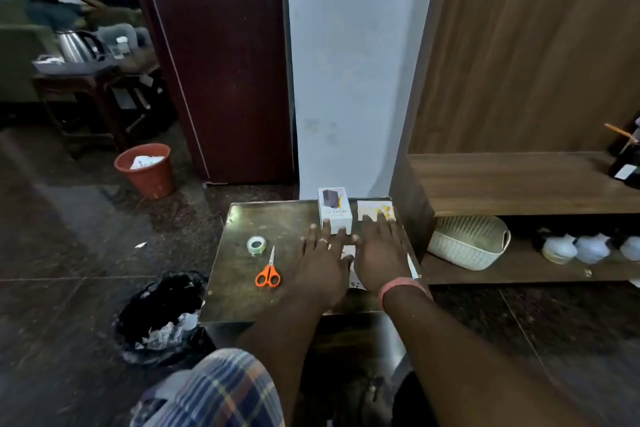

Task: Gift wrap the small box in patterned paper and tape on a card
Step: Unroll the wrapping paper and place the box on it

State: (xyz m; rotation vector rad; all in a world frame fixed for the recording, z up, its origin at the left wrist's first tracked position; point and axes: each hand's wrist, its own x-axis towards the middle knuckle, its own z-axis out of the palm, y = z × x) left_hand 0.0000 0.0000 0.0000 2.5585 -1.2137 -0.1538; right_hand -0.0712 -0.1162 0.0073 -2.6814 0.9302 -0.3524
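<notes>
A small white box (334, 210) stands at the far edge of the dark low table (239, 274). To its right lies a card (374, 210) with a yellow pattern. My left hand (323, 262) and my right hand (379, 253) lie flat side by side, fingers straight, on a sheet of paper (348, 251) that they mostly hide. Fingertips of the left hand reach the box's near side; those of the right hand reach the card's near edge. A roll of clear tape (256, 245) and orange-handled scissors (268, 270) lie to the left of my hands.
A knife (413, 268) lies at the table's right edge. A black bin bag (162, 317) sits on the floor left of the table, an orange bucket (147, 168) farther back. A white basket (467, 241) stands on the low wooden shelf to the right. A person sits far left.
</notes>
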